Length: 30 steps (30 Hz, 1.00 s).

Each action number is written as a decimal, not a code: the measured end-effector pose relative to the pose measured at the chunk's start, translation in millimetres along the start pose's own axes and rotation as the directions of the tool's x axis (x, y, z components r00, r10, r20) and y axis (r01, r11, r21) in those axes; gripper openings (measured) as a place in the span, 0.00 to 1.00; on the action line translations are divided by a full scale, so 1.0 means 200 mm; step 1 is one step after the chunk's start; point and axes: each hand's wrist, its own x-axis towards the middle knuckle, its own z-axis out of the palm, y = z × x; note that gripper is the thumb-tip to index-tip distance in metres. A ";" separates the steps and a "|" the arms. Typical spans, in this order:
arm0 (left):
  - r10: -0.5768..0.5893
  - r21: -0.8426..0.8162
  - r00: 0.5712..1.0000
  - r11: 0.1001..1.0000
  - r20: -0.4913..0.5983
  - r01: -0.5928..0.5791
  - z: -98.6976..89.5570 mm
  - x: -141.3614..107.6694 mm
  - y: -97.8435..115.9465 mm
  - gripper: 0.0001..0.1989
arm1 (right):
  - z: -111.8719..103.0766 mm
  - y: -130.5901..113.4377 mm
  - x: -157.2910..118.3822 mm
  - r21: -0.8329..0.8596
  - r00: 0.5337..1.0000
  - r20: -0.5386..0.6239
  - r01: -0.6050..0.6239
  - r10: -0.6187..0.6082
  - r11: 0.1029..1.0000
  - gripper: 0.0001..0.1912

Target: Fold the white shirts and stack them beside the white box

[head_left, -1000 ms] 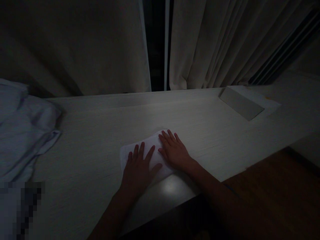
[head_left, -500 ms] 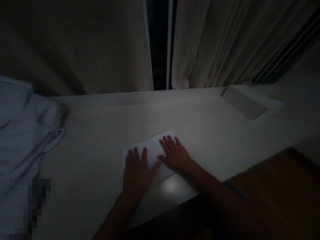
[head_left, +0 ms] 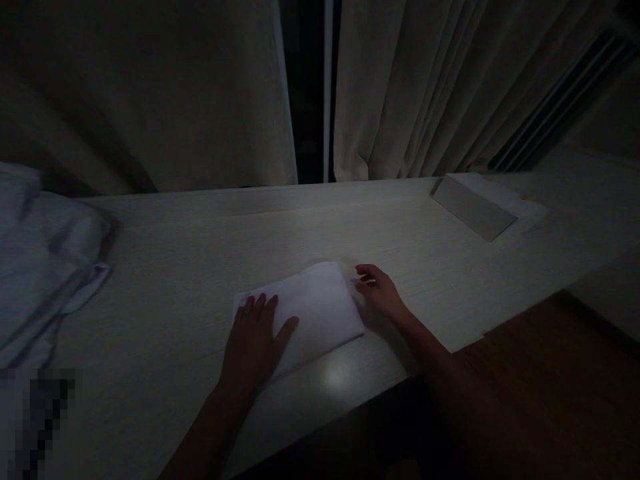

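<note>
Cloth (head_left: 323,307), smooth, white, folded into a rectangle beneath the spread left hand (head_left: 253,340), just beside the curled right hand (head_left: 381,292), any pinch impossible to tell; streaky pale tabletop (head_left: 190,267) below.

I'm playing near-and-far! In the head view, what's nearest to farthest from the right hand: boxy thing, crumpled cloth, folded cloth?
From the right hand:
1. Folded cloth, just left.
2. Boxy thing, back right.
3. Crumpled cloth, far left.

A cloth (head_left: 320,307) lies on the tabletop (head_left: 180,267), fabric pile (head_left: 45,247) left, box (head_left: 474,208) right, curtains (head_left: 385,100) behind
</note>
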 end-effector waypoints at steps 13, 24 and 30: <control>-0.092 -0.004 0.995 0.996 0.047 0.092 0.05 -0.03 -0.05 0.37 | 0.05 -0.03 -0.40 -0.254 0.914 0.192 0.398 -0.357 0.882 0.37; -0.088 -0.003 0.996 0.996 0.024 0.088 0.06 -0.03 -0.05 0.37 | 0.12 0.00 -0.41 -0.230 0.955 0.007 0.291 -0.297 0.929 0.31; -0.117 0.001 0.993 0.993 0.032 0.117 0.04 -0.03 -0.03 0.36 | 0.15 0.01 -0.41 -0.263 0.951 -0.001 0.298 -0.309 0.917 0.32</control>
